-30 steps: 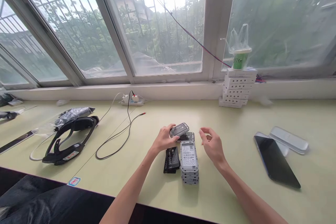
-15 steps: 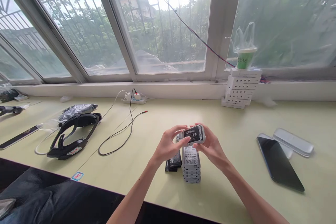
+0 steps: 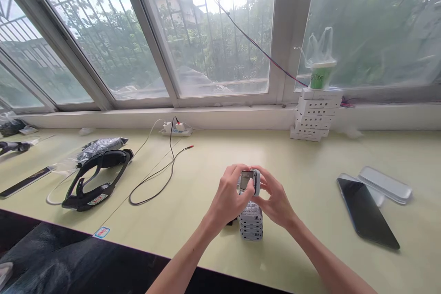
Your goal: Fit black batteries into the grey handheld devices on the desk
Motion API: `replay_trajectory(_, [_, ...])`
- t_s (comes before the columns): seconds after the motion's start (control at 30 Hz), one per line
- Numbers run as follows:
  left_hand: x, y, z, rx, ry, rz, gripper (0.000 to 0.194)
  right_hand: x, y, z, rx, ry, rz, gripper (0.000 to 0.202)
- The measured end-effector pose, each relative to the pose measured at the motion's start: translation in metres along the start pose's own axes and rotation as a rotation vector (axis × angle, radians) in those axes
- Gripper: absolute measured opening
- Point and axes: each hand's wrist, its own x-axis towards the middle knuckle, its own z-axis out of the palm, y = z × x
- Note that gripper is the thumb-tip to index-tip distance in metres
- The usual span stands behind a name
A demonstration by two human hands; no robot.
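Observation:
Both hands hold one small white device (image 3: 257,183) above a stack of similar devices (image 3: 251,225). Its dark, grey-lit face shows between the fingers. My left hand (image 3: 229,195) is closed on its left side, with the thumb across the face. On the right side, my right hand (image 3: 277,200) grips the edge with bent fingers. The stack stands upright on the table just below the hands, its top partly hidden. Beside it on the left, a bit of black battery (image 3: 231,223) shows under my left hand.
On the right lie a black phone (image 3: 368,213) and clear cases (image 3: 385,184). White boxes (image 3: 315,117) carry a green cup (image 3: 320,77) near the window. A black headset (image 3: 98,179), a looped cable (image 3: 151,177) and a power strip (image 3: 177,132) are on the left.
The held device has turned and its black battery label no longer shows plainly. My left hand has moved over the batteries, hiding most of them.

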Motion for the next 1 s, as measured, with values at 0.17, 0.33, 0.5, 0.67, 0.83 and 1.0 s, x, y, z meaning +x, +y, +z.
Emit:
replay_trajectory(0.17, [-0.003,0.003,-0.002,0.06,-0.013,0.097,0.031,0.002,0.002,-0.001,0.026,-0.017,0.001,0.055])
replay_trajectory(0.33, [0.005,-0.008,-0.021,-0.253,-0.166,-0.076,0.026,0.003,0.002,-0.004,0.192,-0.038,0.059,0.056])
replay_trajectory(0.5, [0.012,-0.03,-0.035,-0.687,-0.381,-0.21,0.03,0.004,-0.002,-0.009,0.361,-0.082,0.22,0.062])
replay_trajectory(0.67, [0.011,-0.039,-0.024,-0.795,-0.271,-0.253,0.032,0.007,-0.003,-0.009,0.492,-0.033,0.332,0.062])
replay_trajectory(0.83, [0.009,-0.046,-0.028,-0.815,0.043,-0.303,0.031,0.011,0.0,-0.012,0.604,0.067,0.46,0.05])
replay_trajectory(1.0, [-0.009,-0.06,-0.039,-0.598,-0.043,-0.607,0.037,0.011,0.003,-0.013,0.449,0.234,0.56,0.045])
